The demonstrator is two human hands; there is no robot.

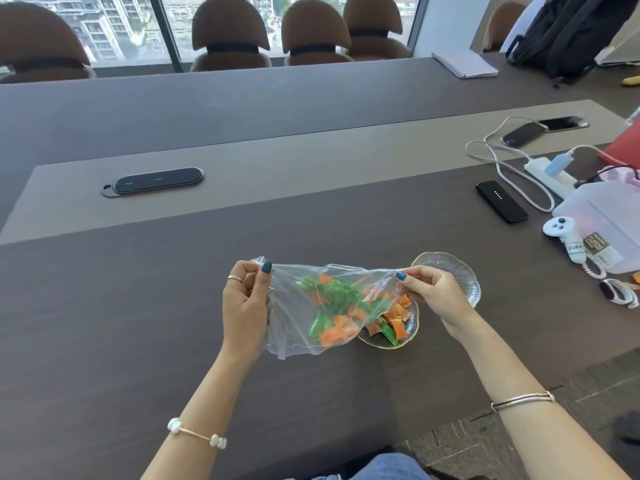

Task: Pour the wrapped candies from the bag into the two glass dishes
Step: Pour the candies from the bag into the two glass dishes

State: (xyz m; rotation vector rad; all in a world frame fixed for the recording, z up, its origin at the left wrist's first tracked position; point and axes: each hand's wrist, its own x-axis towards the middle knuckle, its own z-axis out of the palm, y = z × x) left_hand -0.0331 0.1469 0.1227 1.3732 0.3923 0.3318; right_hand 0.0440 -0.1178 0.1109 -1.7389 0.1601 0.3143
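Clear bag (311,317) of wrapped candies held above a dark table (138,323).
Left hand (244,306) pinches the bag's left edge; orange and green candies (332,306) fill it; right hand (434,296) pinches its right edge over the near dish (398,336), which holds candies; the far dish (453,271) lies behind.

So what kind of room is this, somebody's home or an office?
Most likely an office meeting room: a long dark conference table with a built-in power panel, a row of brown high-backed chairs along its far side, and tall buildings outside the window.
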